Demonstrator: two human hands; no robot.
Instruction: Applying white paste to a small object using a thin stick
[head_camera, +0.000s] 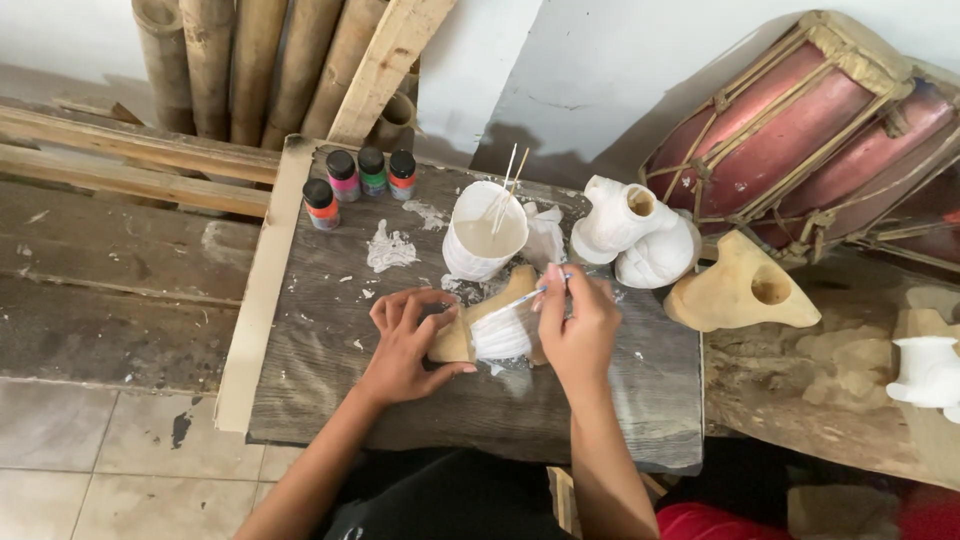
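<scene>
You're working over a dark wood board (330, 340) w/ white paint smears, laid across rough planks. Two reddish drums (800, 130) are leaning at far right; bamboo poles (250, 60) are standing at top left. Near the drums, two white-painted carvings (640, 235) and one bare wood carving (735, 290) are sitting close together. A white paint cup (482, 238) w/ sticks in it is standing just behind your work. Four small paint bottles (360, 180) are grouped at the board's back edge. At board center, the half-painted wooden piece (495, 325) is lying flat. Your left hand (405, 345) is pressing it down, fingers spread, not wrapped around. Your right hand (578, 330) is pinching a thin brush (525, 297), fingers closed tight, tip touching the piece's white part.
</scene>
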